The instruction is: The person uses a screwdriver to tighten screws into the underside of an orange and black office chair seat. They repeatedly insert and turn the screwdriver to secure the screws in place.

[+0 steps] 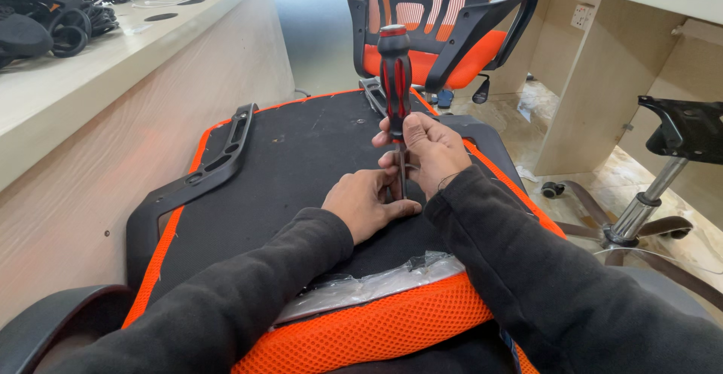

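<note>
An upturned chair seat [286, 163] lies before me, black underside up, with orange mesh edging. My right hand [425, 152] grips a screwdriver [395, 73] with a red and black handle, held upright, its shaft pointing down onto the seat's underside. My left hand [367, 202] rests flat on the black fabric, fingers pinched around the base of the shaft. The tip is hidden by my fingers. A black armrest [197, 182] is attached along the seat's left side, and part of another [493, 144] shows behind my right hand.
A clear plastic bag [369, 283] lies on the seat's near edge. A light wood desk [113, 110] with black cables [53, 16] runs along the left. An assembled orange chair [440, 31] stands ahead. A chair base with gas cylinder [640, 208] stands at right.
</note>
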